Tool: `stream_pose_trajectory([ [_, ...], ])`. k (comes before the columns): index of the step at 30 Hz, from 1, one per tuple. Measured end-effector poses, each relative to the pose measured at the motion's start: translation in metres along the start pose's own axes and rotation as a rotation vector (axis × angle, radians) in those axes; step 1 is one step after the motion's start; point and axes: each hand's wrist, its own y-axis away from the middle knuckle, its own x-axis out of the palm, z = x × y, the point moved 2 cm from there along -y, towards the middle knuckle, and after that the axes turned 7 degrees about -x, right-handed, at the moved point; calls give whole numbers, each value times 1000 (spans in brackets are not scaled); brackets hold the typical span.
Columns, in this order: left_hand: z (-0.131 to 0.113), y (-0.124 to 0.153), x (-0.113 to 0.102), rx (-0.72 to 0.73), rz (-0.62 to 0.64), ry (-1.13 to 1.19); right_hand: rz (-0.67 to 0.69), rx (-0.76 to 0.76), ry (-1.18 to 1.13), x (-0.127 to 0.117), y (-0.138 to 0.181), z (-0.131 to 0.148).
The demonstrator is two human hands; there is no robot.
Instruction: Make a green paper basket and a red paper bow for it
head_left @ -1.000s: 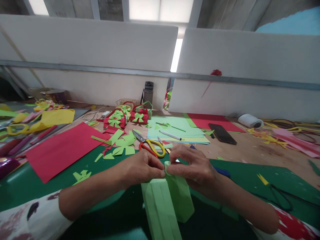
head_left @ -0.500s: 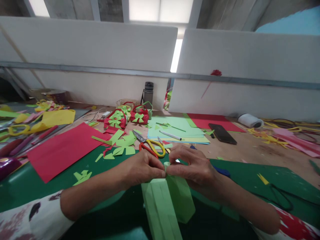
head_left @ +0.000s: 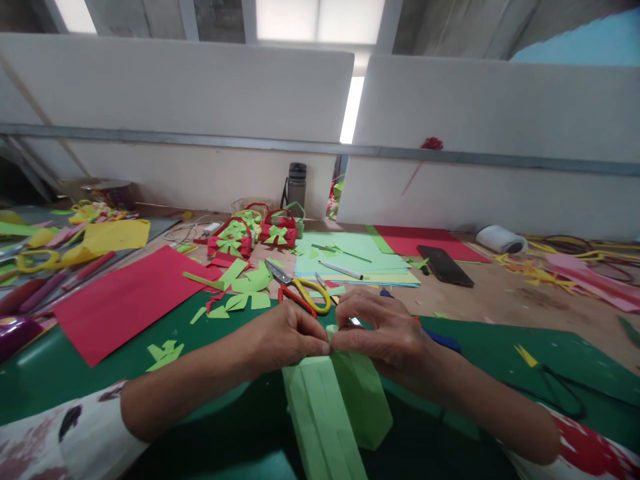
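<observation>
From my remote seat, the grip is the first thing I read. The left hand [head_left: 285, 340] and the right hand [head_left: 390, 340] meet fingertip to fingertip on the top end of the folded green paper [head_left: 330, 407]. Both are pinched shut on its small upper tab, thumbs pressed against forefingers. I judge the pinch is that tight and that close together because a crease in thin paper only holds where the fingers bear right on it.

The paper is pleated lengthwise and hangs down from the pinch toward the person's body. Its lower end runs out of view at the bottom edge. It is lifted over the dark green cutting mat [head_left: 60, 373], probably so that both sides can be reached.

- Just beyond the paper lie the yellow-handled scissors [head_left: 300, 290], within easy reach.
- Beyond and left of the paper are green leaf cut-outs [head_left: 247, 287] and a red sheet [head_left: 125, 297].
- Farther beyond the paper sit red-and-green paper baskets [head_left: 250, 233].
- Beyond and right of the paper lie a stack of pale sheets [head_left: 360, 257] with a pen [head_left: 341, 270] on it, and a phone [head_left: 444, 267].
- Well right of the paper, dark scissors [head_left: 555, 390] rest on the mat.
</observation>
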Motion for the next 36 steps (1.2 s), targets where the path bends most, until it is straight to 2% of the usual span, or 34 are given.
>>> stream_pose_trajectory([
  [3,0,1,1,-20,-18,21,-19,3,-43,0,1,-1],
  [5,-1,1,0,-26,-19,37,-61,85,-103,-3,1,-2],
  [9,-2,1,-5,9,-61,78,-165,558,-241,-12,0,-8],
  [11,-2,2,-6,23,-89,89,-136,782,-349,-13,-1,-9],
  [13,-2,3,-7,20,-101,89,-73,880,-443,-11,-2,-7],
  [18,-3,5,-7,8,-114,111,19,893,-460,-2,-5,0],
  [27,-2,6,0,3,-117,127,-24,992,-464,3,-10,10],
  [36,1,2,1,-30,-211,256,-10,1031,-461,6,-10,10],
])
